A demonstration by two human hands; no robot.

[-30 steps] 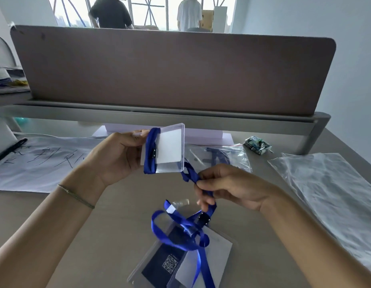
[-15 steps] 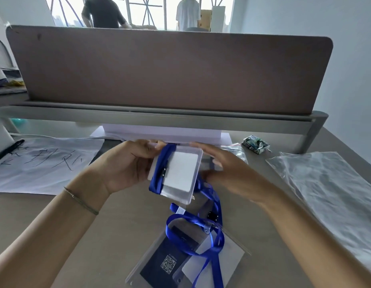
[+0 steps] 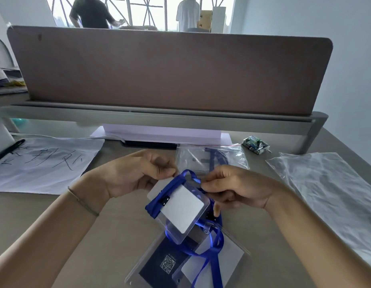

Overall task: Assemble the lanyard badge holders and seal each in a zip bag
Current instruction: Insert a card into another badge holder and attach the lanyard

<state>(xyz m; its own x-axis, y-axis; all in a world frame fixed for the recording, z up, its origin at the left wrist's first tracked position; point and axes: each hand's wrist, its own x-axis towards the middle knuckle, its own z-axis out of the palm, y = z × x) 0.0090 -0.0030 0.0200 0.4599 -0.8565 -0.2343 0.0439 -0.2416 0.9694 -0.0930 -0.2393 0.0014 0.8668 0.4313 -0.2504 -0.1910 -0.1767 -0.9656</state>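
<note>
Clear rectangular badge holder, blue ribbon lanyard

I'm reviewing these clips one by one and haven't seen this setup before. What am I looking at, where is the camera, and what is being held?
There is no machine: a person works with bare hands, filmed by a camera on their head looking down at a desk. The left hand and right hand together hold a clear badge holder with a white card inside and a blue lanyard wrapped along it. Below lie more badge holders, one showing a QR code. Behind the hands is a zip bag already holding a lanyard; empty bags are stacked on the right, and a handwritten sheet lies left.
</note>
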